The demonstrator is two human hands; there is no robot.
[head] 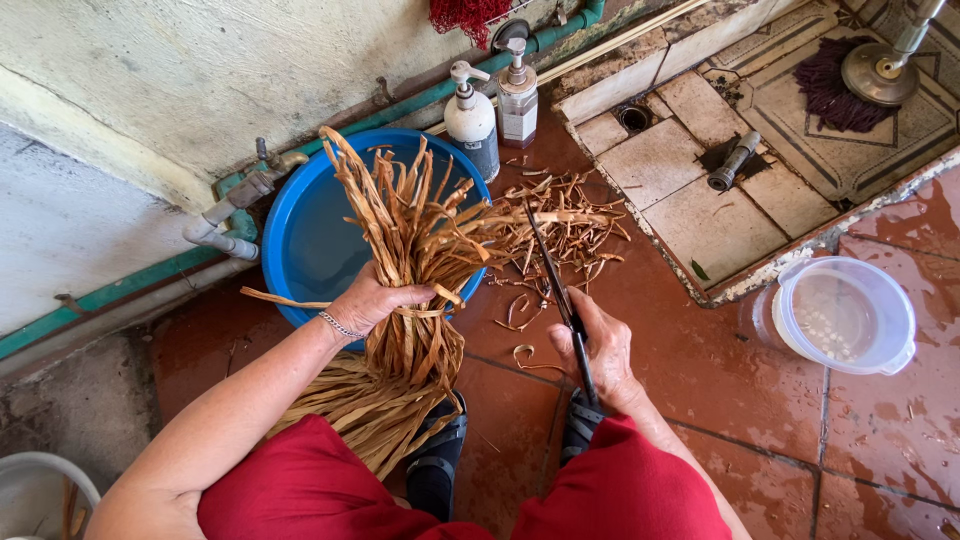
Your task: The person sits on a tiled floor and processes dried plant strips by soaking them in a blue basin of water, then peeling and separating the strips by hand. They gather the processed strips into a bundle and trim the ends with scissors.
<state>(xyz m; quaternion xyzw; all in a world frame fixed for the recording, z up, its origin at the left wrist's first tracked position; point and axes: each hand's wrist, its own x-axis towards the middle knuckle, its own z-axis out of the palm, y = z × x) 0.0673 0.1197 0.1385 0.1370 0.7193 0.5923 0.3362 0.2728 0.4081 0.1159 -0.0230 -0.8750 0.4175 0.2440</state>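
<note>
While left hand [372,300] grips strips [415,240], rt holds scissors [560,290].

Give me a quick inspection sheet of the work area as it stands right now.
Surface: wet reddish floor tiles.
Job's things: bundle of dried strips over a blue basin; scissors.
Clutter: cut strip scraps on the floor; two pump bottles; lidded clear plastic container.
Grips: left hand clasps the bundle; right hand holds the scissors, blades open.
Cables: nothing seen.
Surroundings: green wall pipe with a tap; floor drain; mop head.
</note>
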